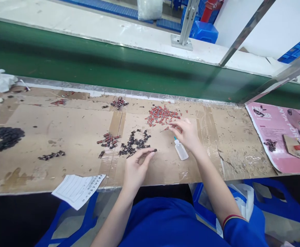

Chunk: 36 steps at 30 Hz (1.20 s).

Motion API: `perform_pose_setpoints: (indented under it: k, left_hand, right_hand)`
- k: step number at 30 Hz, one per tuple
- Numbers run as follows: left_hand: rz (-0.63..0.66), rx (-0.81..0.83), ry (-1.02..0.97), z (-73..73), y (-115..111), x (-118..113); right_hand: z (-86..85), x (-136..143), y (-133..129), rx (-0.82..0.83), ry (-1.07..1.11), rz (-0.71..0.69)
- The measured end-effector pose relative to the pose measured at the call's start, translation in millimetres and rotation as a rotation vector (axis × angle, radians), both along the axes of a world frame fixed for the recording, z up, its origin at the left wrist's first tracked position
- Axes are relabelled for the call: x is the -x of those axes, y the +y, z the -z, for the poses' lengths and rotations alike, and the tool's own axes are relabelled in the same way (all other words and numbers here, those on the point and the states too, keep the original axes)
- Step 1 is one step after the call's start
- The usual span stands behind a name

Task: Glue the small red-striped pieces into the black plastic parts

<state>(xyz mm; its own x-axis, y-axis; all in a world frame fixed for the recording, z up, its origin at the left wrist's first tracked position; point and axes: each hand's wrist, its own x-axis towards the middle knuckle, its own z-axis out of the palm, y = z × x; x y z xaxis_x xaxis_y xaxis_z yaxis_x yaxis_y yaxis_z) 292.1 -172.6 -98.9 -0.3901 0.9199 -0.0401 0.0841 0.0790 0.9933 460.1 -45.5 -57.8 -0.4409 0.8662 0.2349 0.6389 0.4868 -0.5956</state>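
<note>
My left hand (137, 168) pinches a small black part (154, 150) between thumb and forefinger, just right of a loose pile of similar black parts (134, 142). My right hand (184, 133) is closed at the fingertips around a small red part (166, 129). Just beyond it spreads a heap of small pointed red parts (161, 115). Below the right hand, a clear squeeze bottle (181, 151) with a teal tip lies on the cardboard. Left of the black pile is a cluster of red-and-black pieces (108, 140).
Stained cardboard (75, 137) covers the bench. A dark pile (7, 138) and a short row of black pieces (51, 155) lie left. A paper sheet (78, 190) overhangs the front edge. A pink poster (270, 130) lies right. A green belt (114, 65) runs behind.
</note>
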Motion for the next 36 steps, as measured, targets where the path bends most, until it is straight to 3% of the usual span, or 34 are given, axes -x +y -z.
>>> perform_pose_setpoints:
  k: [5, 9, 15, 31, 36]
  left_hand:
    - [-0.053, -0.029, -0.005, -16.6, -0.1, -4.6]
    - [-0.067, -0.061, 0.054, -27.7, -3.5, -5.5]
    - [-0.045, -0.1, 0.071, -33.3, -8.2, -7.3]
    - [0.02, -0.097, 0.105, -43.0, -16.4, -7.3]
    - [0.058, -0.089, 0.025, -46.5, -15.1, -6.4]
  right_hand:
    - [-13.2, 20.4, -68.5, 0.197, 0.522, 0.193]
    - [-12.3, 34.8, -92.2, 0.434, 0.731, 0.293]
    - [-9.2, 40.6, -98.2, 0.587, 0.797, 0.295]
    - [-8.4, 36.6, -110.2, 0.508, 0.808, 0.271]
    - [-7.6, 32.1, -107.4, 0.578, 0.863, 0.202]
